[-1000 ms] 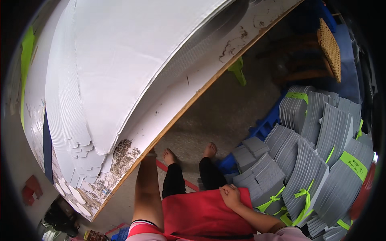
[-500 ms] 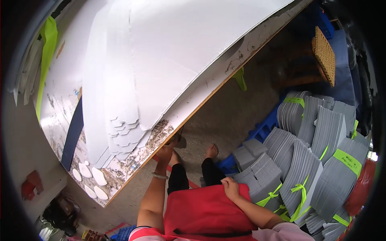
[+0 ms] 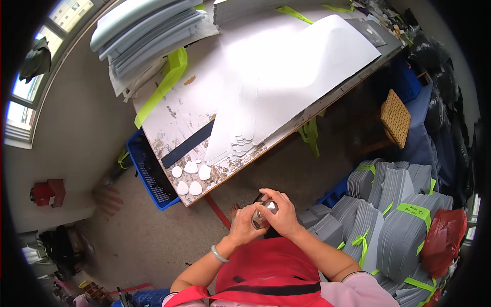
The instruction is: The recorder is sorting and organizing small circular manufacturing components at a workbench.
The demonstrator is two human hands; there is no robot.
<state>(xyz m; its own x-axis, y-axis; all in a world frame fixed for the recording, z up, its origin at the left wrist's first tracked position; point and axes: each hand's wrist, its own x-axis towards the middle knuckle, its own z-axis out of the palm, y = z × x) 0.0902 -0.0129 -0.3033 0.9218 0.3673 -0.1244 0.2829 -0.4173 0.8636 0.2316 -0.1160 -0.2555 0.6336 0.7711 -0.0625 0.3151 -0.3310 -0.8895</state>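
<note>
A person's left grip [image 3: 244, 225] and right grip [image 3: 284, 215] clasp a small, shiny jar-like container [image 3: 260, 220] between them, where firm, even support from both sides likely prevents slipping.

The left hand [image 3: 244, 225] and right hand [image 3: 282, 212] hold a clear container [image 3: 260, 221] in front of a red apron [image 3: 261, 261]. White sheets [image 3: 302, 84], a dark strip [image 3: 189, 143] and white pieces [image 3: 191, 167] lie on the table [image 3: 197, 100]. A blue basket [image 3: 134, 148] is beside its left end; grey stacks [image 3: 402, 231] with green ties [image 3: 414, 210] stand at right.
</note>
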